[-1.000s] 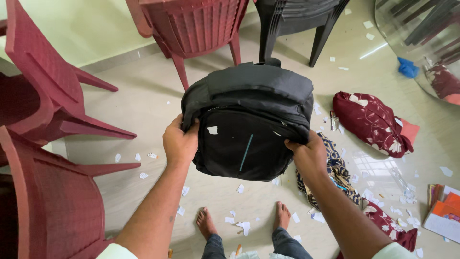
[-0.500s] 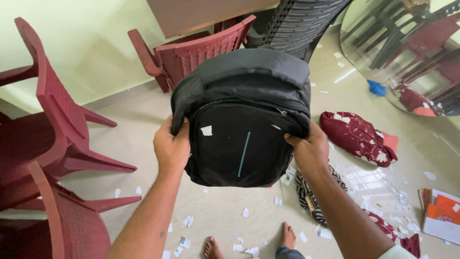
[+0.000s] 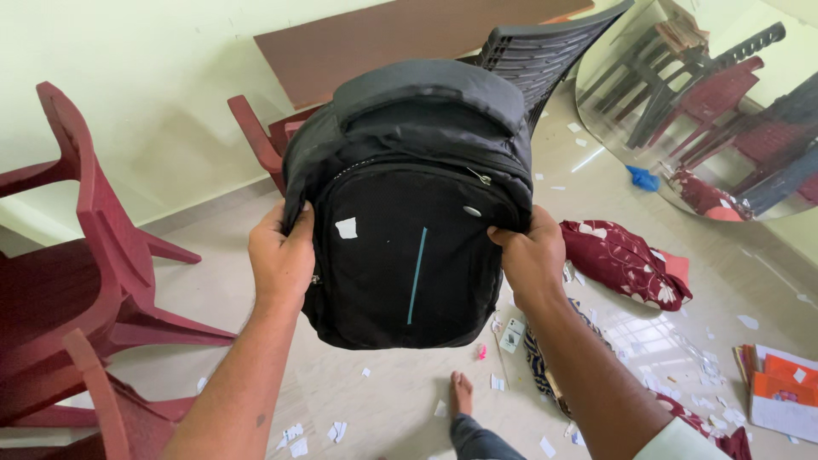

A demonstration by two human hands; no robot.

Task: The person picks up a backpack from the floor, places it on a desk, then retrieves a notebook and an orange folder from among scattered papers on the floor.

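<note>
Bare foot: one foot shows on the tiled floor at the near edge, among scattered white paper scraps.
Left hand: the left hand is closed on the left side edge of the black backpack, thumb over the front panel.
Right hand: the right hand is closed on the right side edge at about the same height, fingers curled round the seam.
Backpack position: held in the air between the two hands, clear of the floor, front pocket toward the camera.
Long axis: upright, top handle away and up, base near and down; both hands are equally close, one on each flank.
Paper bit: a small white scrap sticks to the front pocket.
Right, on the floor: patterned maroon cloth and a stack of orange-and-white books.
Left: maroon plastic chairs.
Far: a dark chair and what may be a brown surface, partly hidden.
</note>
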